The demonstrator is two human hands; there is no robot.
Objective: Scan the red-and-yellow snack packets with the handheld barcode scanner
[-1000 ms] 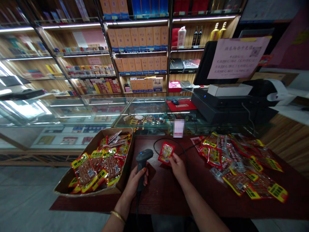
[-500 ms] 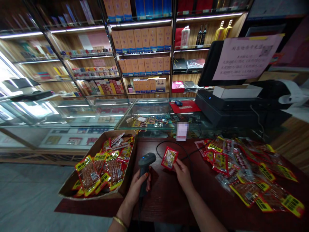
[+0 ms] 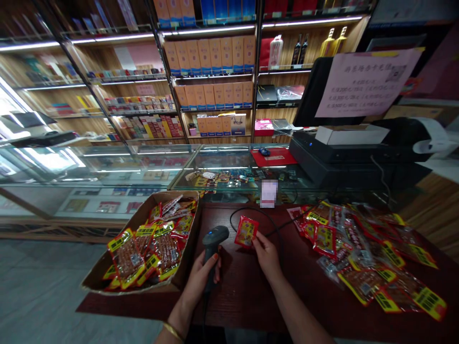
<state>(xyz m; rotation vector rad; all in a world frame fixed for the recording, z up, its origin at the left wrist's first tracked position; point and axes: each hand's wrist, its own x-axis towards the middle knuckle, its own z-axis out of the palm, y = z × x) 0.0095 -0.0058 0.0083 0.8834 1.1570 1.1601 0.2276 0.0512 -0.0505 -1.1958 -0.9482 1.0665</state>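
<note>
My left hand (image 3: pixel 204 271) is wrapped round the handle of a dark barcode scanner (image 3: pixel 215 235), held upright with its head towards the right. A small red and yellow snack packet (image 3: pixel 245 231) is pinched at its lower right corner by my right hand (image 3: pixel 266 254). The packet is just right of the scanner head, with a gap between them. To the left, a cardboard box (image 3: pixel 93 286) holds many snack packets (image 3: pixel 167 251). More red and yellow packets (image 3: pixel 366 282) lie in a loose pile right of my right hand.
The dark red tabletop (image 3: pixel 233 306) carries a black cable (image 3: pixel 234 215). Behind it stand a glass display counter (image 3: pixel 186 167), a red mat (image 3: pixel 278 156) with a computer mouse, and a till screen (image 3: pixel 311 95) with a pink paper sign. Stocked shelves (image 3: pixel 215 76) line the wall.
The packet in my right hand has turned slightly, and its printed yellow face shows more clearly. The whole view has shifted a little; both hands keep their hold.
</note>
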